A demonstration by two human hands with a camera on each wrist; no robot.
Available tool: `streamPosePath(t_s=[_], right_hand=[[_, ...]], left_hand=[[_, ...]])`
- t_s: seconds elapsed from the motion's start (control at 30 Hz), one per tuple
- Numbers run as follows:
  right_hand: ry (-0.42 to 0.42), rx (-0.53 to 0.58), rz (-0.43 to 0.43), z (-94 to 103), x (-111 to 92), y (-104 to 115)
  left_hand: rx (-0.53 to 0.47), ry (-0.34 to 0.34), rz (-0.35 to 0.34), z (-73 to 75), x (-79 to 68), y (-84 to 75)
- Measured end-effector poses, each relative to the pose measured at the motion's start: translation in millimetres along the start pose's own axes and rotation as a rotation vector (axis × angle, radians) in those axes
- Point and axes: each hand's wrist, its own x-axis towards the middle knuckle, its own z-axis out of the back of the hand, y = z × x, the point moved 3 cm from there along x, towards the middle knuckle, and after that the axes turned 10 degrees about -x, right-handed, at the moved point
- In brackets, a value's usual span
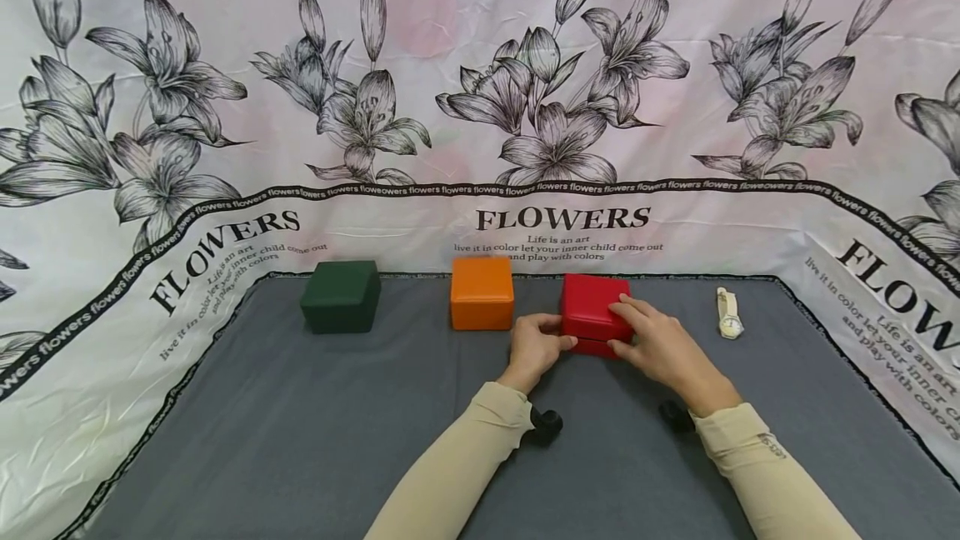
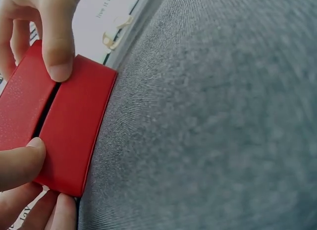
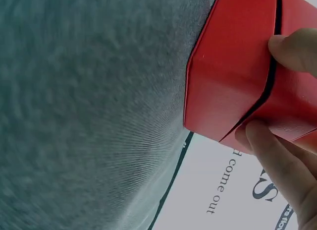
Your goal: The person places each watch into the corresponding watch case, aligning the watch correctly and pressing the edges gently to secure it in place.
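- The red box (image 1: 596,298) stands on the grey cloth (image 1: 300,440), between the two hands; its lid (image 1: 597,323) is a little raised from its base (image 1: 595,347), with a dark gap at the front.
- The left hand (image 1: 531,350) holds the red box at its left side, thumb at the front near the gap, other fingers bent along the side.
- The right hand (image 1: 663,348) holds the red box likewise at its right side; whether a fingertip enters the gap, I cannot tell surely.
- Left of the red box stands the orange box (image 1: 482,294), and farther left the green box (image 1: 341,297).
- Right of the red box, well apart, lies a watch (image 1: 727,315).
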Motion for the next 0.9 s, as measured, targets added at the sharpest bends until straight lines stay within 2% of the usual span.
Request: streamPosePath(t_s=[0.33, 0.57, 0.73, 0.9], right_hand=[[-0.144, -0.061, 0.229, 1.9, 4, -10], [-0.148, -0.097, 0.319, 2.0, 8, -13], [-0.186, -0.113, 0.389, -0.2, 9, -13], [-0.225, -0.12, 0.423, -0.1, 8, -14]], left_hand=[[0.017, 0.004, 0.03, 0.9, 2.9, -1.0], [0.012, 0.008, 0.026, 0.9, 4.0, -1.7], [0.045, 0.002, 0.013, 1.6, 5.9, -1.1], [0.078, 0.006, -0.01, 1.4, 6.3, -1.8]])
